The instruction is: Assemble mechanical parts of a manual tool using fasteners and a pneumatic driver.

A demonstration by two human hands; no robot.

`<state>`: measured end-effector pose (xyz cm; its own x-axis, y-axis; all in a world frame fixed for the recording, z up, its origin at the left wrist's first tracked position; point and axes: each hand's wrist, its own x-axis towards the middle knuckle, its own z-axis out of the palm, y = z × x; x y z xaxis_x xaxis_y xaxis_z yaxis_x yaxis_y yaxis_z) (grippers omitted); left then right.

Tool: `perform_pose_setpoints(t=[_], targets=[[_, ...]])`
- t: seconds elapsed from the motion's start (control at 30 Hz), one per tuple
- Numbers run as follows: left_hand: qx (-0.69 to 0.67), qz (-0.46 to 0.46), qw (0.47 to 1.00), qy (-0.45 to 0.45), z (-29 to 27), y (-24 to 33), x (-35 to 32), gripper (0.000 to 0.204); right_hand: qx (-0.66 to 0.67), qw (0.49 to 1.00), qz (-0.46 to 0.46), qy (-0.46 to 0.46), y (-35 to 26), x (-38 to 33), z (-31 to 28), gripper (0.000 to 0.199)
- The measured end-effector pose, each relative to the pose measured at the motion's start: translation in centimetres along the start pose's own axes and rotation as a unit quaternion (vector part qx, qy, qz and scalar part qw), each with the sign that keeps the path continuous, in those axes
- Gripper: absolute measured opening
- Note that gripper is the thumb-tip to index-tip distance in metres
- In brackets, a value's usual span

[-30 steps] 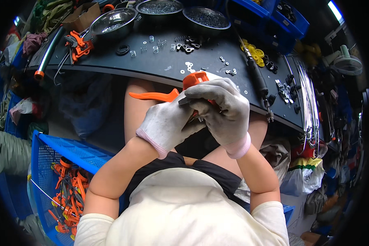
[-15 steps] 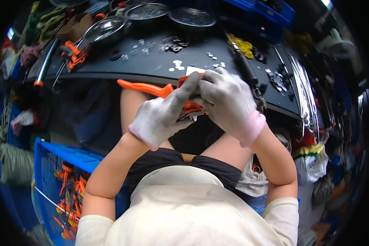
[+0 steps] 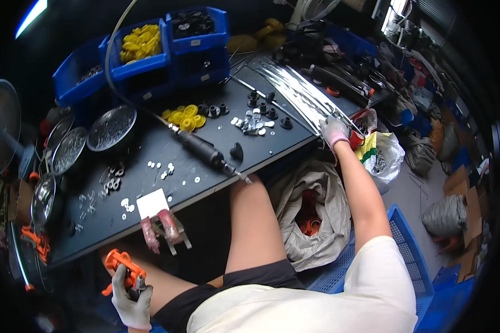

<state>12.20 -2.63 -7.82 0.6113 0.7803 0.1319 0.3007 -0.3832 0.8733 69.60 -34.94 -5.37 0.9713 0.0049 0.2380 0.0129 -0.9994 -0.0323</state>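
Observation:
Low on the left, my left hand [image 3: 130,305] is closed around an orange trigger-handle tool part [image 3: 126,267] with dark and metal pieces on it. My right arm stretches far to the right. There my right hand [image 3: 334,132], in a grey-white glove with a pink cuff, is closed at the near ends of a bundle of long thin metal rods [image 3: 300,91] on the bench. Its fingertips are small and partly hidden among the rods.
A black power screwdriver [image 3: 203,150] lies across the bench [image 3: 222,180]. Near it are yellow discs [image 3: 184,117], black knobs [image 3: 286,122], metal bowls [image 3: 111,128] and blue bins [image 3: 200,53]. A white pad [image 3: 153,203] sits at the bench edge. An open sack [image 3: 311,191] stands by my right knee.
The view has swung right. My hands, together on the orange part before, are now apart. The left keeps the part, lower down; the right has moved out to the metal rods.

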Motion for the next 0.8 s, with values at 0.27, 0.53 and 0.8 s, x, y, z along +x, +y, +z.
perform_pose_setpoints(t=[0.27,0.53,0.8], targets=[[0.015,-0.007,1.0,0.011,-0.1,0.0,-0.5,0.067,0.032,0.99,0.066,-0.12,5.9,9.6,2.9,0.054],[0.006,-0.019,1.0,-0.016,0.5,1.1,2.0,0.068,0.214,0.977,0.002,-0.008,10.6,9.3,5.3,0.048],[-0.086,0.062,0.992,-0.063,2.4,3.2,5.3,0.073,0.451,0.886,0.002,-0.109,17.9,-3.6,-1.5,0.041]])
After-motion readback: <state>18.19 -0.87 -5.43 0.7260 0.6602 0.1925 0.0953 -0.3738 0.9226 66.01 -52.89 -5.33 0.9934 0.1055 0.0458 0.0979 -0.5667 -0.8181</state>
